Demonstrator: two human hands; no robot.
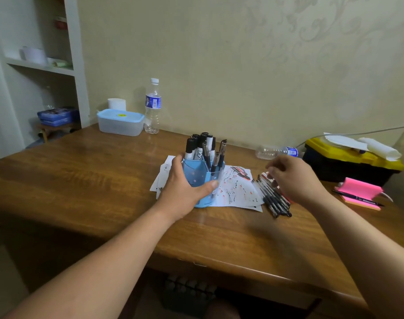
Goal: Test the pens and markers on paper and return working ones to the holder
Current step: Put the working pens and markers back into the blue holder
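1. Bare wood across the desk (81, 185) left of the work area and along the near edge. Back edge tight to the wall. Right end crowded.
2. Blue holder (197, 173) upright at mid-desk, standing on scribbled paper (237, 189). Packed with black-capped markers and pens (203, 146), tips down.
3. Left hand (182, 194) wrapped round the holder: thumb pressed on the near wall, fingers round the far left side. Forearm stretched in over the near edge.
4. Right hand (295, 178) raised just over a pile of loose pens (274, 201) lying right of the paper, touching its edge. Fingers loosely curled and blurred; cannot tell whether pinching a pen.
5. Behind the right hand, a clear bottle on its side (274, 151). Further right, a yellow-and-black toolbox (348, 164), with a pink sticky-note pad (357, 189) in front of it and a dark pen (357, 198) across the pad.
6. At the back left, well apart from the holder: an upright water bottle (153, 107) just beside a lidded plastic box (120, 122).
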